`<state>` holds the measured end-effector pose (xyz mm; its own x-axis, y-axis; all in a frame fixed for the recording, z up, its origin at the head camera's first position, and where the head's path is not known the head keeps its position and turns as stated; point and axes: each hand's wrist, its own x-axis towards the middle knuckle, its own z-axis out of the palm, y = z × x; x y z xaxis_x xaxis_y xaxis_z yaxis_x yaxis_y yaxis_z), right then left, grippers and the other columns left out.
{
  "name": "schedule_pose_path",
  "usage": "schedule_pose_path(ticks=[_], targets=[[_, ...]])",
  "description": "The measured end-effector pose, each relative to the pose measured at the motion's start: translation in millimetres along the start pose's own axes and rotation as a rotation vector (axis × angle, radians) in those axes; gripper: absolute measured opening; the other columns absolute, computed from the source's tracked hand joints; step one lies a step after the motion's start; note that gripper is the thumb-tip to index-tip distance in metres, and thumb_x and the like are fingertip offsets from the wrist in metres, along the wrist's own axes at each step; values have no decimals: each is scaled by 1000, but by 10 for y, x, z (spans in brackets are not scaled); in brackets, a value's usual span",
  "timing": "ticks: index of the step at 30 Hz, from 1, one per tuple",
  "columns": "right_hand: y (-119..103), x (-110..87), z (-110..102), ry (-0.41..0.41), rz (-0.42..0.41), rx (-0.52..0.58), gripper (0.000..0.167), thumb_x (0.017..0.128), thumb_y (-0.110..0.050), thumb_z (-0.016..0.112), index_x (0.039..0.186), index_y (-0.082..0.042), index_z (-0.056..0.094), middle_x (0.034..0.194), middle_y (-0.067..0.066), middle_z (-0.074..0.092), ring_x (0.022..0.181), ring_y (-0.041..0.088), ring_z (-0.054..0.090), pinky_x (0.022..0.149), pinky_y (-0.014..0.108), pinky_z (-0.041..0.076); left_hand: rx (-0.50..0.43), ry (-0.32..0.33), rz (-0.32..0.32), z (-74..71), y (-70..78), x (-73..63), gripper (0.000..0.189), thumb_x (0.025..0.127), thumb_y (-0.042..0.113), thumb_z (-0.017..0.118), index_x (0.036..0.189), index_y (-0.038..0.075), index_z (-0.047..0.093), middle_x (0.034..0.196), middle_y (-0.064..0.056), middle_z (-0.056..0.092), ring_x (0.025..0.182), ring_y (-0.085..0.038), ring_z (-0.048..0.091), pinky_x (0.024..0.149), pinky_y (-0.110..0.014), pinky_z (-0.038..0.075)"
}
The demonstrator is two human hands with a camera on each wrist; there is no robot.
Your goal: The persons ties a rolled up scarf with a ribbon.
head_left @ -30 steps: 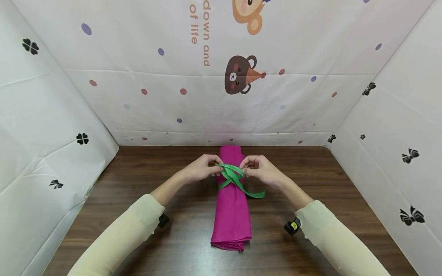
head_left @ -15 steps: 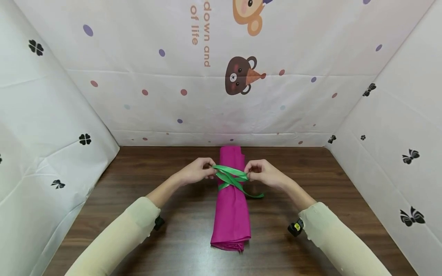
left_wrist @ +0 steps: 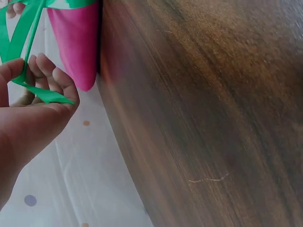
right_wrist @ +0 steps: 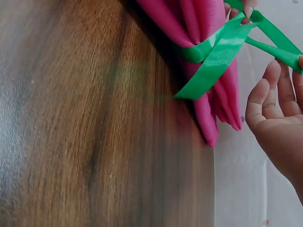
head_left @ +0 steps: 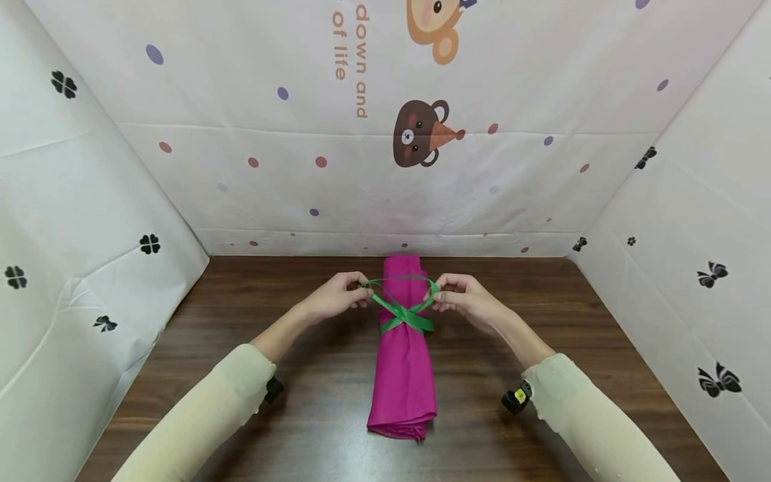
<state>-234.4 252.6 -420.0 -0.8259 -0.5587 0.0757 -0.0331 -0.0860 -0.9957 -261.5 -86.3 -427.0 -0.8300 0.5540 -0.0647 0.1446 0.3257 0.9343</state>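
Note:
A rolled magenta cloth (head_left: 402, 388) lies lengthwise on the brown table, cinched above its middle by a green ribbon (head_left: 405, 314). My left hand (head_left: 338, 296) pinches one part of the ribbon to the left of the roll; in the left wrist view a short ribbon end (left_wrist: 49, 96) lies across its fingers. On the opposite side, my right hand (head_left: 468, 299) pinches another part between thumb and finger. The ribbon crosses over the roll and spans between both hands as a raised loop. In the right wrist view, a loose ribbon tail (right_wrist: 203, 78) hangs over the cloth.
Wood-grain table (head_left: 301, 415) surrounds the roll. White printed sheets stand behind as a back wall (head_left: 241, 194) and on both sides, the right sheet (head_left: 674, 314) patterned with bows. The far end of the roll lies against the back wall's foot.
Both hands have moved apart, the left leftward and the right slightly rightward. The ribbon between them has opened from a bunched crossing into a wide loop, and its right tail has drawn in.

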Motion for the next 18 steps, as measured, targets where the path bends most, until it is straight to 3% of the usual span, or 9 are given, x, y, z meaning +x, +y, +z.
schedule_pose_path(ticks=[4,11,18], targets=[[-49,-37,14,1,-18,66,3,103,2,62,105,1,63,103,9,75,87,18,70,80,28,58,-59,5,-14,-47,-1,-40,20,109,17,58,117,0,63,114,-32,67,113,-49,64,103,-62,50],[-96,-79,-32,52,-39,187,6,103,-2,66,104,-1,60,99,8,72,87,19,69,84,31,58,-143,40,-8,-151,-70,-91,20,110,18,59,115,-1,61,114,-31,66,114,-50,63,103,-62,50],[-88,-137,-98,167,-42,249,8,104,0,62,101,-8,62,94,5,69,82,17,66,79,29,57,-174,97,-17,-246,-103,-151,16,109,15,60,113,0,59,113,-29,65,111,-49,63,100,-59,53]])
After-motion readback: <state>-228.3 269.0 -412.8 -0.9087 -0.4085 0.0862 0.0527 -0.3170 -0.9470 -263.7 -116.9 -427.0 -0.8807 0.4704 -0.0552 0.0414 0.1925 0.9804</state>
